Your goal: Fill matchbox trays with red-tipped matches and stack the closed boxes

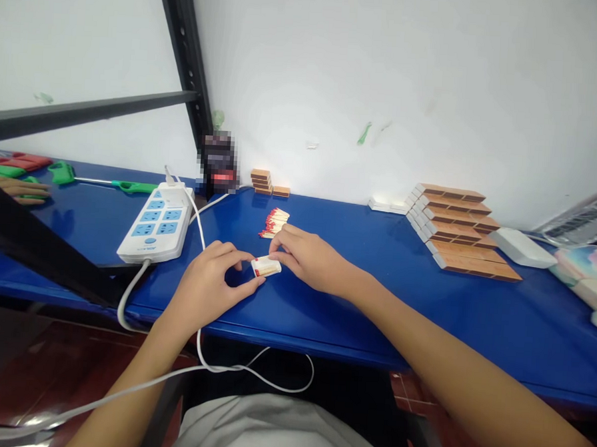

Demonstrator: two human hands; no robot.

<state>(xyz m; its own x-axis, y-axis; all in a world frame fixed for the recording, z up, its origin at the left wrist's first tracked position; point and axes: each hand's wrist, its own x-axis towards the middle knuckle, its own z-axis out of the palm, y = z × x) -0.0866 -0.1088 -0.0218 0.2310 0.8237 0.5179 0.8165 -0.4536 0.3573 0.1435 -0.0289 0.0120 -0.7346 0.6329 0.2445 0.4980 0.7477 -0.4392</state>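
A small white matchbox tray [275,269] sits at the middle of the blue tabletop with a few red-headed matches [264,272] lying in it. My left hand [209,280] grips its left end between thumb and fingers. At the upper right edge of the tray, my right hand [311,256] has its thumb and forefinger pinched together; what is between the fingertips is hidden. Just beyond the right hand lies a loose pile of matches [274,223], red heads pointing left.
Matchbox sleeves [465,235] are stacked at right, near white trays [387,206]. A smaller matchbox stack [261,181] stands by the wall. Left are a power strip [156,223], a white cable [200,338] hanging over the table edge, a black shelf frame [189,64] and green-handled lighters [135,187].
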